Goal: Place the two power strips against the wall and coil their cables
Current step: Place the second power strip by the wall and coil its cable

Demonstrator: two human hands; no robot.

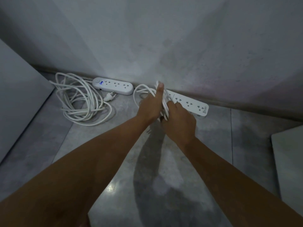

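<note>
Grey wall [164, 38] fills the top of the view and meets a shiny grey tiled floor [114, 161] along a dark line. A pale flat panel [16, 95] stands at the far left, and the corner of a light box [288, 161] shows at the far right.

Two bare arms reach out from the bottom toward the wall. Their dark shadow falls on the floor between them.

On the left lies a big loose pile of white cable [80, 99], with many loops that are not neat. Its plug [109, 97] rests on the floor just beside the pile. Next to it, the left power strip [113, 86] lies flat with its long back side against the wall. A small blue light glows near its round end.

The right power strip [191, 103] also lies flat against the wall, further right. Its near end is hidden behind the hands.

The left hand [151, 106] is closed around a bunch of white cable loops [164, 102], with the thumb sticking straight up. The right hand [179, 119] is curled around the same bunch from the other side. The two hands are touching. One loop of this cable hangs out to the left of the hands, near the floor.
</note>
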